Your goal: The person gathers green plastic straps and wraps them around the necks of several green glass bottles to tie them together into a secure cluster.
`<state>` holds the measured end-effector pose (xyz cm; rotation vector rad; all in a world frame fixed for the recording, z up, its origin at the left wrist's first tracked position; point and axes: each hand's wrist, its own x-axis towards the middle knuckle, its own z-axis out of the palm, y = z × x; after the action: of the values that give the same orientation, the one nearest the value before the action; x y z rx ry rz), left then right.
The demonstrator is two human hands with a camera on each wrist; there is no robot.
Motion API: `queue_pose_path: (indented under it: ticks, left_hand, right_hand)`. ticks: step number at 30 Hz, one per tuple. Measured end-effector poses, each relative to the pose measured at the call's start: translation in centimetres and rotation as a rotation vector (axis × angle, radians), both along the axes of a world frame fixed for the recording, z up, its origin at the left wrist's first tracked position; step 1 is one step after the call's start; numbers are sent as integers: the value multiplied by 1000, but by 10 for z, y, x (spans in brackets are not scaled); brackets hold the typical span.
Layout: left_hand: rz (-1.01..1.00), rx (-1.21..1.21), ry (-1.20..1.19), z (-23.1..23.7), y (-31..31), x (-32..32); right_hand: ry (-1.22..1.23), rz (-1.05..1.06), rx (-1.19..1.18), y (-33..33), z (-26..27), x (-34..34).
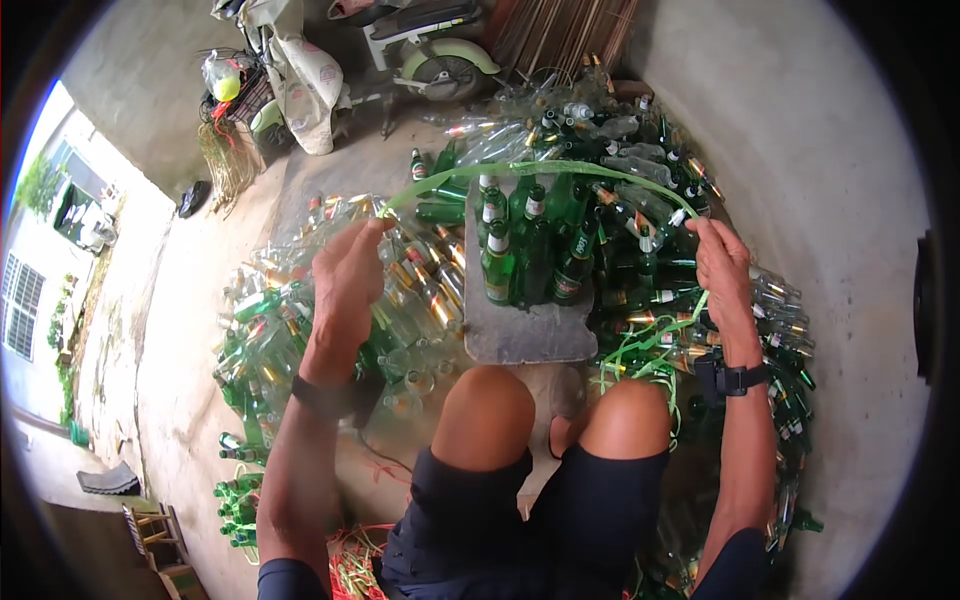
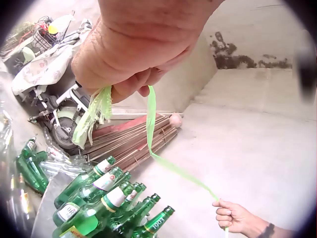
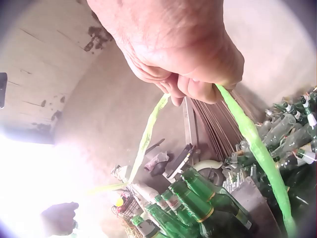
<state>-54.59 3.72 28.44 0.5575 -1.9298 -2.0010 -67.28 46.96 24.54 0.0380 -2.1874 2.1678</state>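
Observation:
A light green plastic strap (image 1: 540, 168) arches between my two raised hands, above a group of green glass bottles (image 1: 535, 240) standing upright on a dark board (image 1: 530, 340). My left hand (image 1: 350, 270) grips the strap near one end; a frayed tail (image 2: 99, 114) sticks out of the fist in the left wrist view. Curled round the strap farther along is my right hand (image 1: 722, 265). From that fist a longer length (image 3: 262, 153) hangs down, joining a loose green tangle (image 1: 640, 350) beside my knee. The bottles stand close together, several with white neck labels.
Loose clear and green bottles (image 1: 400, 270) lie heaped left of the board, with another heap (image 1: 650, 150) behind and to the right. Farther back are a scooter (image 1: 440, 65) and a stack of thin rods (image 1: 560, 35). Red and green straps (image 1: 360, 565) lie by my left leg.

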Motion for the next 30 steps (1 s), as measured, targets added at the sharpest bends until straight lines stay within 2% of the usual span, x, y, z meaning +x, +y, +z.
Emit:
queue_pose_path:
  ticks: [3,11,14,17,21,25,27,30]
  left_hand:
    - [14,89,26,-14,-4,-36]
    - [111,128,29,-86,-27,-128]
    - [140,-10,-15,-131,-32,-151]
    - [153,-8,-95,-169,-23,-157]
    - [98,-45,-93,-217,-11,-154]
    - [30,-80,-173,-237,-1,-146]
    - [18,-102,-133,-245,0,-141]
    - [-10,-122,-242,-252,1,-128]
  right_hand:
    - [2,13,-44,-19,-11,-36]
    - [-34,-8,36,-70,-53,-110]
    - [-48,-5,64,-76,-85,-130]
    - [-104,2,103,-79,-123,-142]
    - [-36,31,203,-79,-187,-151]
    - [-144,14,143,-80,-216,-138]
    - [-129,-2,180,-78,-229,-132]
    - [-100,19,172,-73,-243,-120]
